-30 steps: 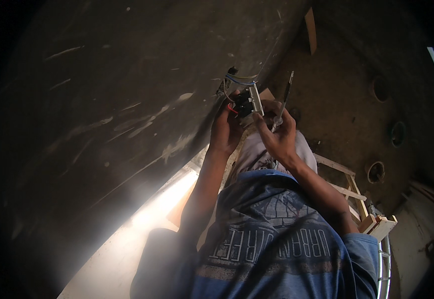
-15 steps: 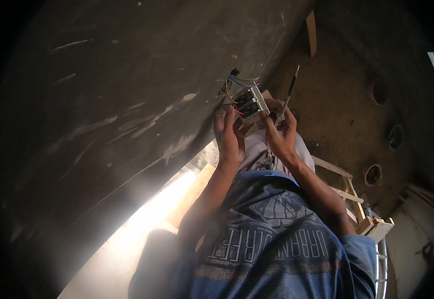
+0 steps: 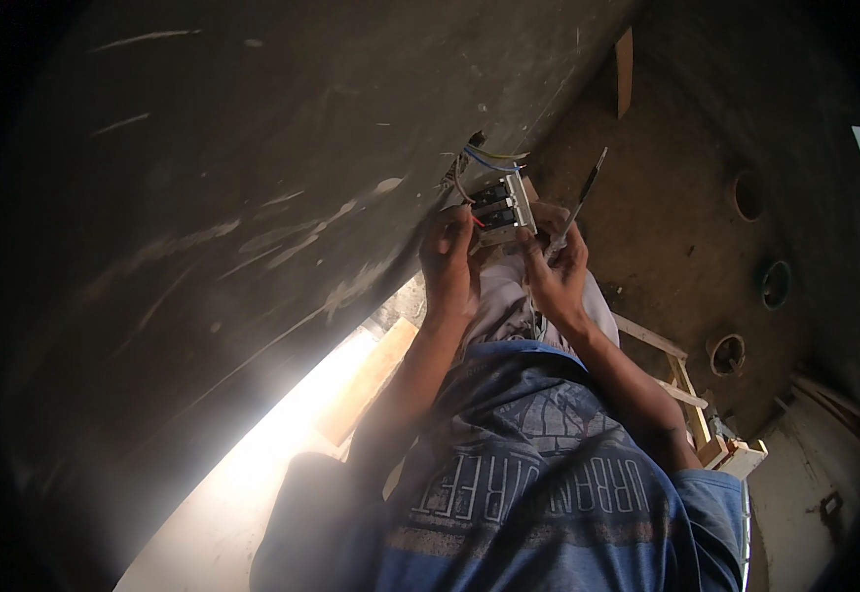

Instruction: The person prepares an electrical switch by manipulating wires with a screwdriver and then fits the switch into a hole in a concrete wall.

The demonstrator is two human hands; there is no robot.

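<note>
Nearest is the person's blue T-shirt (image 3: pixel 538 444), with printed lettering across it, and past its hem the pale trousers (image 3: pixel 499 294). Both forearms reach upward from it to the hands, which meet at an electrical wall unit (image 3: pixel 501 207) held just out from the wall. The unit has dark modules set side by side in a white mounting frame (image 3: pixel 526 204); whether they are switches or sockets I cannot tell.

The left hand (image 3: pixel 448 264) has its thumb and fingertips closed on a short red wire (image 3: pixel 479 222) that runs into the dark modules. The right hand (image 3: pixel 556 274) grips the lower end of the white frame with thumb and fingers, and also carries a screwdriver (image 3: pixel 588 185) between its fingers, the dark shaft tilted up and to the right.

Just beyond the unit, a blue wire (image 3: pixel 487 161) and a yellow-green wire (image 3: pixel 501 155) come out of a rough hole (image 3: pixel 476 138) in the dark, scuffed wall (image 3: pixel 223 128).

Farther off, at the right, a wooden frame (image 3: pixel 684 378) stands near the person's right arm. Round containers (image 3: pixel 727 355) sit on the brown floor (image 3: pixel 667 227), and a narrow plank (image 3: pixel 625 74) lies at the far end, near the wall.
</note>
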